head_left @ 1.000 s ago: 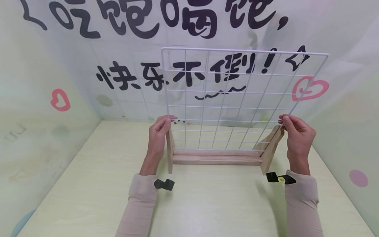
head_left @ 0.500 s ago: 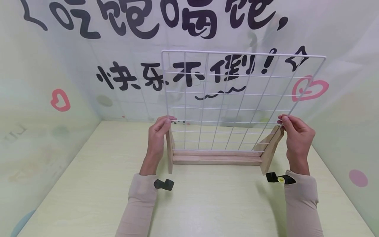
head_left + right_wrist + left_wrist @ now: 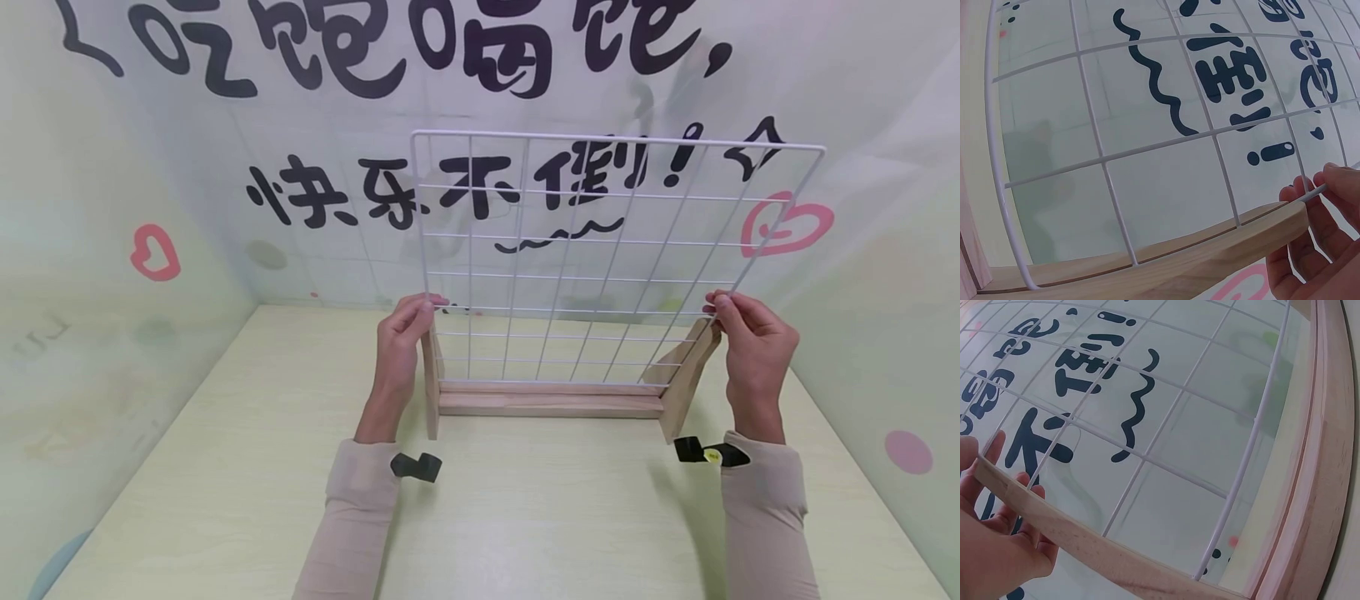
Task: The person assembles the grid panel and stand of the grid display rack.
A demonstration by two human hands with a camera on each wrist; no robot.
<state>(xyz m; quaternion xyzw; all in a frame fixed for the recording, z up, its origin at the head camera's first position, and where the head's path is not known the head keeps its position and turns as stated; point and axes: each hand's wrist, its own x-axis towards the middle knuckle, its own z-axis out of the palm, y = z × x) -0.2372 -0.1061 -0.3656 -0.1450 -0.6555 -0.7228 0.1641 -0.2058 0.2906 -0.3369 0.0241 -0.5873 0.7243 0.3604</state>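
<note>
A white wire grid panel [image 3: 570, 237] stands tilted between the two side boards of a wooden stand [image 3: 551, 405]. My left hand [image 3: 401, 337] pinches the panel's left edge wire just above the left side board [image 3: 1066, 525]. On the other side my right hand [image 3: 757, 342] pinches the right edge wire above the right side board [image 3: 1235, 250]. In the right wrist view the panel's side lies along a groove in that board. The panel's bottom wire [image 3: 1254, 431] is a little apart from the stand's wooden crossbar [image 3: 1329, 450] in the left wrist view.
The stand rests on a pale wood-grain table [image 3: 525, 508]. A white back wall [image 3: 330, 125] with large black lettering rises behind it, and printed side walls flank the table. Each wrist wears a black camera mount [image 3: 416, 467].
The grid panel has slid slightly downward between the side boards, its top edge now lower. Both hands keep their hold at nearly the same places.
</note>
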